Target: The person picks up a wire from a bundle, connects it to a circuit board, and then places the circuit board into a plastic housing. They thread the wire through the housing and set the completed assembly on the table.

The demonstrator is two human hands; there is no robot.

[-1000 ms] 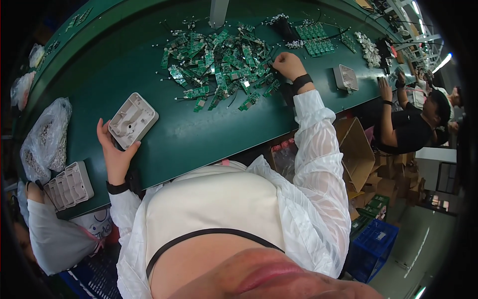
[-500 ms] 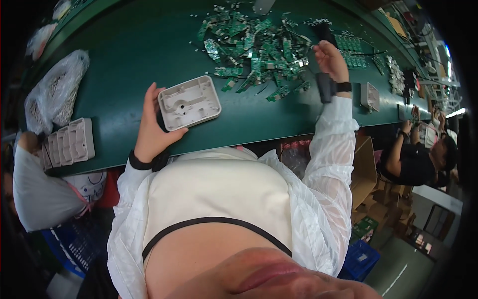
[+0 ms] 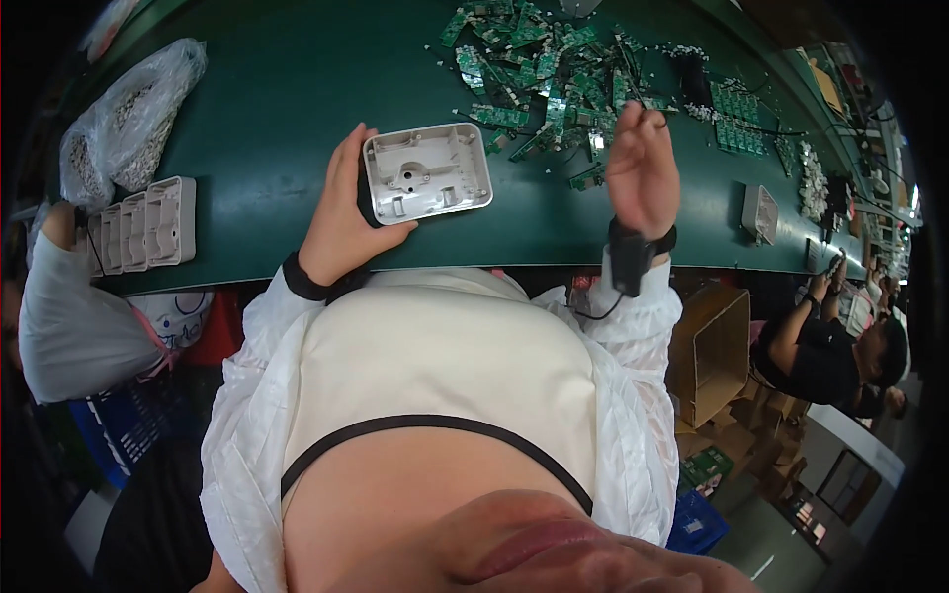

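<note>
My left hand (image 3: pixel 341 219) is closed on the left edge of a white plastic housing (image 3: pixel 445 193), its thumb along the near rim. The housing lies open side up over the green bench and shows molded posts and a dark hole inside. My right hand (image 3: pixel 643 178) is raised to the right of the housing, fingers bent and drawn together. A thin black wire (image 3: pixel 661 125) shows at its fingertips; its far end is hard to follow. Just beyond lies a loose heap of green circuit boards (image 3: pixel 554 74) with small pale connectors.
Far left sits a clear plastic bag (image 3: pixel 133 128) of small pale parts, near a row of nested white housings (image 3: pixel 148 227). Rightward are a panel of green boards (image 3: pixel 734 117), black cables (image 3: pixel 695 81) and another housing (image 3: pixel 760 214). A cardboard box (image 3: pixel 714 346) stands below the bench edge.
My right hand has drawn back from the black cables toward me, with a thin black wire at its fingers. My left hand and the housing have shifted right in view.
</note>
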